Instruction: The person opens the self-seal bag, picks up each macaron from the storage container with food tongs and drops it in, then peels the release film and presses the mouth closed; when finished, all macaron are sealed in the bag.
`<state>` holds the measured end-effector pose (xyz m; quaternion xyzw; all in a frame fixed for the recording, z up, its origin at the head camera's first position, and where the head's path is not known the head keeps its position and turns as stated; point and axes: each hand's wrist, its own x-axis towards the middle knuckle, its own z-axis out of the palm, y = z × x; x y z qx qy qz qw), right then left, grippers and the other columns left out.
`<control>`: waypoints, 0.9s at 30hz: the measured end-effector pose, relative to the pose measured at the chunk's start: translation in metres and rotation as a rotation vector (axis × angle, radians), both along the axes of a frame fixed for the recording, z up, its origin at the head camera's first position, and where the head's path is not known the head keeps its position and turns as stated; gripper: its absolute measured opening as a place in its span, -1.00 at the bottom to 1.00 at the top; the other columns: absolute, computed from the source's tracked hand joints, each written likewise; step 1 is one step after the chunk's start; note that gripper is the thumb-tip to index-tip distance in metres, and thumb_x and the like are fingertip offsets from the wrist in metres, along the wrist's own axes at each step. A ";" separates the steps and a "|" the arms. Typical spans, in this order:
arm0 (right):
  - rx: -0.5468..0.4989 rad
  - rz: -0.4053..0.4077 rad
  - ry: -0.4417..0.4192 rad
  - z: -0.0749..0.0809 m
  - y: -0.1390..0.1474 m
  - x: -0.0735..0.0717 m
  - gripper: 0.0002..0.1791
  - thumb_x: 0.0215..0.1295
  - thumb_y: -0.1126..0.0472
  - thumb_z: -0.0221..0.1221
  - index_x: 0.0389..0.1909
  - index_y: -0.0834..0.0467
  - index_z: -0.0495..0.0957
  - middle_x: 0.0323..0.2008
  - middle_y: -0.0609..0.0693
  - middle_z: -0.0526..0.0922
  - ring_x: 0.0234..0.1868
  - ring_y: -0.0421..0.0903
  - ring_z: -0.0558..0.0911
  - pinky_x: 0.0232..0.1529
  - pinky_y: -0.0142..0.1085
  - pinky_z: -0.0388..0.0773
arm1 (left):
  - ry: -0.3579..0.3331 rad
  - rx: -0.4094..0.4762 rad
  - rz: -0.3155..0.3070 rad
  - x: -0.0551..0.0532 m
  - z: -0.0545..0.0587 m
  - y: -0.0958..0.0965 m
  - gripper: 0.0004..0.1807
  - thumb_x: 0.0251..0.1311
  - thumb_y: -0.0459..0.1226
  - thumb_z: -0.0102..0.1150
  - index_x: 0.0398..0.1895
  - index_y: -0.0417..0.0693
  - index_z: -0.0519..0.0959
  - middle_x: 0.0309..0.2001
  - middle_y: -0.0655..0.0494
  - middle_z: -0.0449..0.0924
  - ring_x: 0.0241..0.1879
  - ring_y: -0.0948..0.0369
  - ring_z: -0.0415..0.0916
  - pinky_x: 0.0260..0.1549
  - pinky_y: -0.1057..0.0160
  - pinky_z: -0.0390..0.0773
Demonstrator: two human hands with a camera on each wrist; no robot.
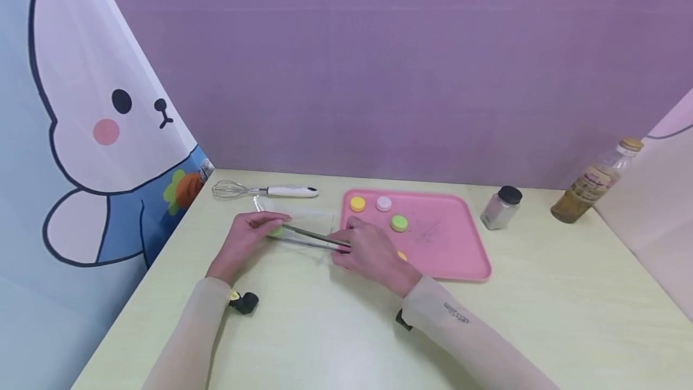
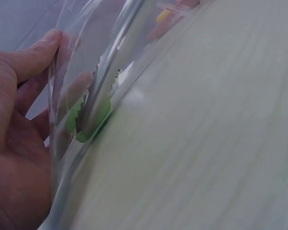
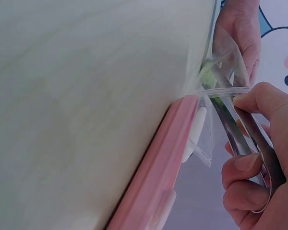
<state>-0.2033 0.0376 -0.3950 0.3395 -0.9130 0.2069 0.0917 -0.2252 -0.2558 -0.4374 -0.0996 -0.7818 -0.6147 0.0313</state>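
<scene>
- Step in hand, as judged: bagging a green disc (image 1: 277, 233). It sits between the toothed ends of the tongs (image 1: 316, 236), seen through the clear plastic of the bag (image 1: 319, 221), near the bag's 9 o'clock end.
- Left hand (image 1: 249, 238): at the bag's 8 o'clock side, thumb and fingers pinching the plastic close to the disc.
- Right hand (image 1: 372, 253): at the bag's 4 o'clock side, fingers curled round the tongs, thumb pressing one arm. The tongs run through the bag's mouth.
- Whether the disc touches the bag's far end: cannot tell.
- Tray (image 1: 444, 239): at the bag's 3 o'clock. It bears a yellow disc (image 1: 357, 204) toward 11 o'clock, a lilac disc (image 1: 383, 203) just clockwise of it, and a second green disc (image 1: 399, 223) nearer the middle. An orange disc (image 1: 402, 256) is partly hidden by the right hand.
- Elsewhere: whisk (image 1: 271, 191) at the bag's 11 o'clock; jar (image 1: 499, 212) and bottle (image 1: 592, 182) between the tray's 2 and 3 o'clock.
- Next move, as judged, calls for: easing thumb pressure so the tongs release the disc, then drawing them back toward 4 o'clock, the left hand steadying the bag.
- Risk noted: the teeth may snag the thin plastic.
</scene>
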 end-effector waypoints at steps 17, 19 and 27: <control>0.038 0.013 0.025 0.004 0.009 0.002 -0.70 0.22 0.14 0.33 -0.01 -0.06 0.77 -0.43 -0.17 0.49 -0.52 -0.25 0.34 -0.65 -0.46 0.26 | -0.009 -0.017 0.005 0.002 -0.001 -0.001 -0.73 0.33 -0.14 0.32 0.00 -0.05 0.74 0.01 0.11 0.73 0.11 0.18 0.56 0.08 0.36 0.49; 0.034 0.012 0.028 0.006 0.012 0.003 -0.71 0.23 0.10 0.35 -0.02 -0.05 0.78 -0.41 -0.16 0.51 -0.52 -0.26 0.34 -0.66 -0.46 0.26 | -0.013 -0.017 0.009 0.002 -0.001 0.000 -0.73 0.33 -0.15 0.33 0.00 -0.04 0.74 0.00 0.11 0.73 0.11 0.17 0.56 0.08 0.35 0.49; 0.027 -0.009 0.007 0.018 0.032 0.013 -0.60 0.22 -0.15 0.38 -0.01 -0.04 0.78 -0.44 -0.14 0.44 -0.54 -0.23 0.29 -0.67 -0.42 0.22 | -0.014 -0.007 -0.003 0.001 -0.002 0.001 -0.76 0.36 -0.22 0.29 0.02 -0.06 0.73 0.01 0.10 0.73 0.11 0.16 0.57 0.11 0.36 0.47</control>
